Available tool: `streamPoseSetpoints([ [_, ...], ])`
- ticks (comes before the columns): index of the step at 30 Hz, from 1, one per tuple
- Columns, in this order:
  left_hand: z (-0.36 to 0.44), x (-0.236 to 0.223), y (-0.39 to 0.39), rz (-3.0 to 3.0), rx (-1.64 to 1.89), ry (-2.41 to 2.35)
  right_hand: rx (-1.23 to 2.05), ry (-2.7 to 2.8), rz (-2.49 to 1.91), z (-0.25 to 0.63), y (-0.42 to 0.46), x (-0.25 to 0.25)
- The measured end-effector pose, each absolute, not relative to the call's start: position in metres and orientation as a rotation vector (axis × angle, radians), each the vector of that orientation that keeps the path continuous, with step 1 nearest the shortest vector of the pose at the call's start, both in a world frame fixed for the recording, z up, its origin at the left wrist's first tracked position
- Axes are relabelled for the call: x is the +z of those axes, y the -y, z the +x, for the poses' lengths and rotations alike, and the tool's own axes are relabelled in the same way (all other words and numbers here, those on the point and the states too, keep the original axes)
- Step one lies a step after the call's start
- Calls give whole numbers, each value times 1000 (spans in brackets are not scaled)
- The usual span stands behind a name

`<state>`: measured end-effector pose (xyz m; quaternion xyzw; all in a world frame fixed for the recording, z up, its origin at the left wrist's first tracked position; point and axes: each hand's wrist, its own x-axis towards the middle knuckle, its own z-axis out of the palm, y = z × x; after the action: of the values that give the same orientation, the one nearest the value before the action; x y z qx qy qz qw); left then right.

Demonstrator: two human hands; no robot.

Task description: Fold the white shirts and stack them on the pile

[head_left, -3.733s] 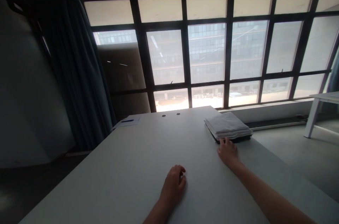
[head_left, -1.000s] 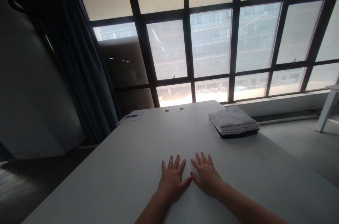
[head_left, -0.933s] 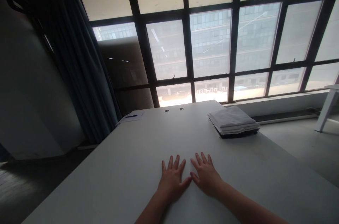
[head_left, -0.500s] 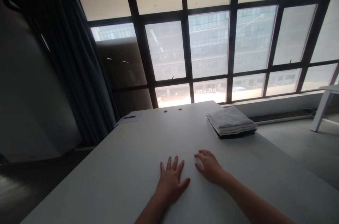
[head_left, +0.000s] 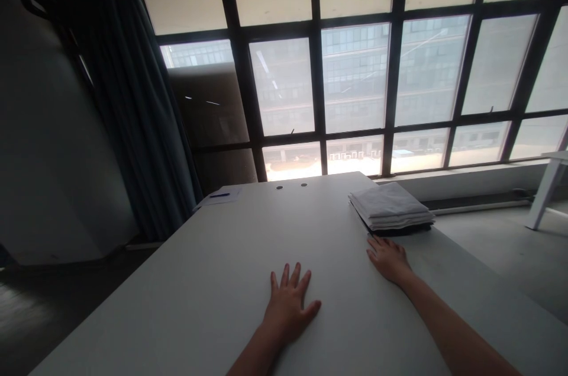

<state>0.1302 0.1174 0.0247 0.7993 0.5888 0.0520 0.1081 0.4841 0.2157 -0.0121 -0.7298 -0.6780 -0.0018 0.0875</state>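
My left hand (head_left: pixel 288 305) lies flat on the white table (head_left: pixel 177 299), palm down with its fingers spread, touching nothing else. My right hand (head_left: pixel 387 257) rests on the same tabletop, fingers slightly apart, just in front of a stack of folded white cloth (head_left: pixel 390 207). Its fingertips sit at or very near the stack's lower front edge, and I cannot tell if they touch. Under the white layers lies a dark folded item (head_left: pixel 397 229). Neither hand holds anything.
A sheet of paper with a blue pen (head_left: pixel 217 196) lies at the table's far left corner, near two small round holes (head_left: pixel 291 186). Behind the table stand a large framed window (head_left: pixel 355 80) and a dark curtain (head_left: pixel 137 109). A white table leg (head_left: pixel 546 198) stands at far right.
My right hand has slid forward and to the right, away from my left hand, and now lies by the cloth stack. My left hand has stayed almost in place.
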Motion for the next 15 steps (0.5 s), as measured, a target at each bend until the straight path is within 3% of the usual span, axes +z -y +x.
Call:
streamPoseSetpoints([
  [15,129,23,-117,2338,218,-1709,0,2038,-2177,489,-229,-18],
])
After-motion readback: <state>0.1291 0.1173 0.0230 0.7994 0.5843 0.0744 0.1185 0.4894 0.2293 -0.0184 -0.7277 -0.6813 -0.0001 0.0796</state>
